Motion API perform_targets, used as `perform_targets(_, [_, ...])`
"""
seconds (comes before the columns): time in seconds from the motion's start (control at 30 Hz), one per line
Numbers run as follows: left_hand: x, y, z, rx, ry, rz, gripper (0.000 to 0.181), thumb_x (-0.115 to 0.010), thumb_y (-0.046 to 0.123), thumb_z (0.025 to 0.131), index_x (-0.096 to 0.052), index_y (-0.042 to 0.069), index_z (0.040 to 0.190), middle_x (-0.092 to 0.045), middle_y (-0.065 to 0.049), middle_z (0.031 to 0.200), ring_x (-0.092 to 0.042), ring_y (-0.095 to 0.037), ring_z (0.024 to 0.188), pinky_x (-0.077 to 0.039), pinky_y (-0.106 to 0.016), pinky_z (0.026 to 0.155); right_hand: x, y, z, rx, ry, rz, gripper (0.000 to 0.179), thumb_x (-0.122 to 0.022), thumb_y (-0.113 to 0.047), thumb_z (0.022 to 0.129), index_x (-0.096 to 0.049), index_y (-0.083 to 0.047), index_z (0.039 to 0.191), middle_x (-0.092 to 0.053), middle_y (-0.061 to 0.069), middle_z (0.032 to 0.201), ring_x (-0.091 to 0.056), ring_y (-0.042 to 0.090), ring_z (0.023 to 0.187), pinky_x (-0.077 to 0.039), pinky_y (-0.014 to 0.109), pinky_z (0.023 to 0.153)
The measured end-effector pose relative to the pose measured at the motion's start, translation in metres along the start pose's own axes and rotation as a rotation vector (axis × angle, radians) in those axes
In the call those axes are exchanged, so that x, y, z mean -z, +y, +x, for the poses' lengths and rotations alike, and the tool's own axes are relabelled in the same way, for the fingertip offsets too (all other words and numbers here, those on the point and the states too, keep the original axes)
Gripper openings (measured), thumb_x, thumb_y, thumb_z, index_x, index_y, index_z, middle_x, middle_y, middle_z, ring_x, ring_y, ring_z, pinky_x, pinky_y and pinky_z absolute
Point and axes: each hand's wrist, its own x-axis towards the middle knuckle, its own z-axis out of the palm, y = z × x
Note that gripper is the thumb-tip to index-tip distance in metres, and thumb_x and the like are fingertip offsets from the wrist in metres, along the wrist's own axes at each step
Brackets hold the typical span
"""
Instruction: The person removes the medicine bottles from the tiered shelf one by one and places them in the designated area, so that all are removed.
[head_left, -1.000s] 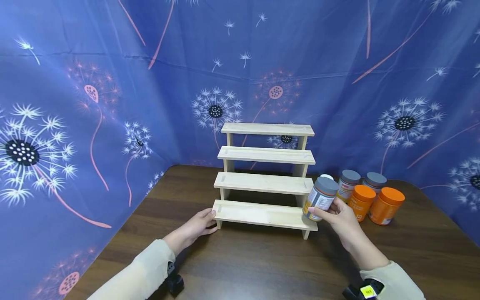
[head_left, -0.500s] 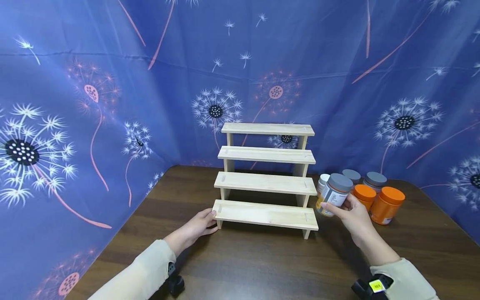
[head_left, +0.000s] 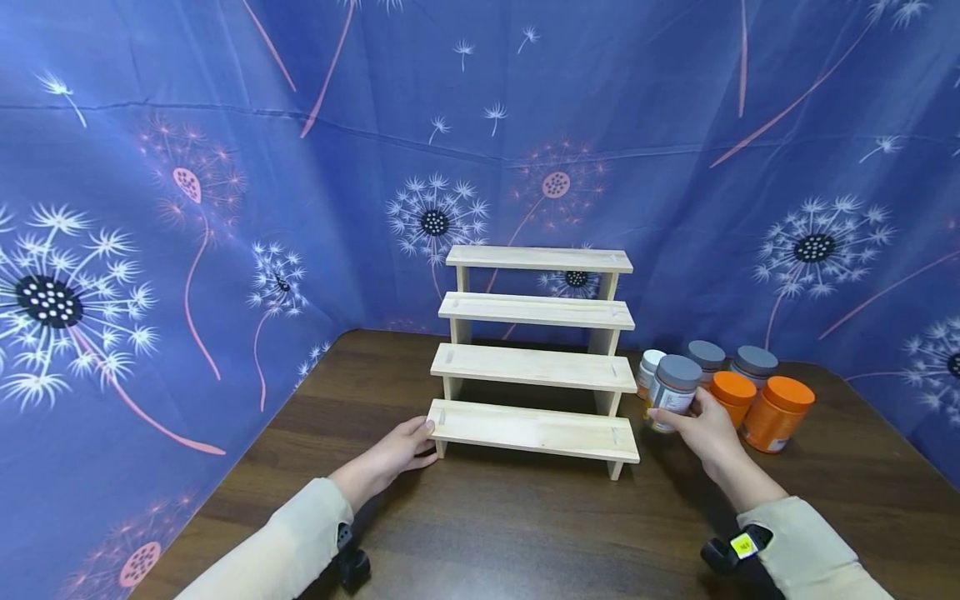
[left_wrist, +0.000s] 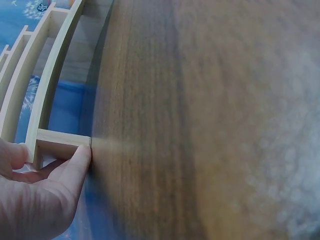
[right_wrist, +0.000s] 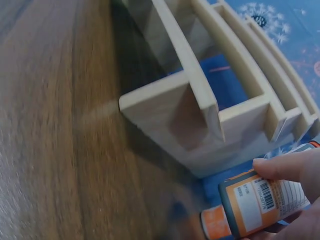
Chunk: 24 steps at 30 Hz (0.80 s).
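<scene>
A pale wooden stepped shelf [head_left: 532,427] stands on the table, its tiers bare. My left hand [head_left: 390,457] grips the left end of its lowest tier. In the left wrist view the thumb lies against the board [left_wrist: 47,100] and the fingers reach the leg under it. Right of the shelf, my right hand [head_left: 708,437] holds a grey-lidded pill bottle [head_left: 672,392] upright, thumb on the near side. The right wrist view shows this bottle [right_wrist: 265,200] with its barcode label, close beside the shelf's side; the far fingers are mostly hidden.
Around the held bottle stand a small white-capped bottle [head_left: 648,367], two orange bottles [head_left: 776,417] and two more grey-lidded bottles [head_left: 753,362], partly overlapping. A blue dandelion-print cloth [head_left: 675,192] hangs behind the brown wooden table [head_left: 480,525].
My right hand has carried the grey-lidded bottle rightward from in front of the shelf's right end, then lowered it beside the other bottles. My left hand stays on the shelf.
</scene>
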Motion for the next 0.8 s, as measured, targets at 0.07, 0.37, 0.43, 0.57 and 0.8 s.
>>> perform_targets(0.07, [0.000,0.001,0.000,0.001,-0.001,0.000,0.043,-0.029,0.014,0.107,-0.033,-0.012,0.141,-0.047,-0.033,0.136,-0.038,-0.047,0.134,-0.052,-0.042,0.100,0.001,0.003,0.004,-0.011,-0.013,-0.006,0.080,-0.069,-0.027,0.090,-0.025,0.006,0.147,-0.032,0.032,0.149,-0.032,0.046,0.136,-0.028,0.061,0.114])
perform_targets(0.37, [-0.003,0.004,0.001,0.004,0.005,0.011,0.043,-0.029,0.015,0.107,-0.033,-0.012,0.141,-0.047,-0.033,0.136,-0.037,-0.047,0.135,-0.052,-0.042,0.100,0.000,0.014,0.016,-0.037,-0.038,0.005,0.080,-0.067,-0.017,0.090,-0.018,0.008,0.148,-0.027,0.036,0.149,-0.028,0.049,0.136,-0.023,0.064,0.114])
perform_targets(0.43, [-0.003,0.004,0.000,0.003,0.003,0.015,0.043,-0.029,0.015,0.107,-0.033,-0.012,0.141,-0.048,-0.032,0.135,-0.038,-0.046,0.134,-0.052,-0.042,0.100,-0.002,0.017,0.019,-0.043,-0.038,0.010,0.080,-0.067,-0.017,0.090,-0.018,0.007,0.148,-0.027,0.035,0.148,-0.029,0.049,0.136,-0.023,0.064,0.114])
perform_targets(0.57, [-0.004,0.003,-0.002,-0.002,0.001,0.017,0.043,-0.029,0.015,0.107,-0.033,-0.012,0.141,-0.049,-0.032,0.134,-0.039,-0.047,0.133,-0.052,-0.042,0.100,-0.005,0.024,0.024,-0.061,-0.049,0.007,0.082,-0.066,-0.018,0.090,-0.015,0.007,0.149,-0.026,0.035,0.149,-0.029,0.049,0.136,-0.024,0.063,0.114])
perform_targets(0.8, [-0.004,0.002,-0.003,0.000,0.015,0.012,0.043,-0.029,0.015,0.107,-0.033,-0.012,0.140,-0.049,-0.033,0.133,-0.038,-0.048,0.133,-0.052,-0.041,0.100,-0.006,0.024,0.027,-0.060,-0.073,0.015,0.083,-0.067,-0.017,0.090,-0.015,0.005,0.150,-0.024,0.034,0.150,-0.025,0.051,0.137,-0.020,0.067,0.114])
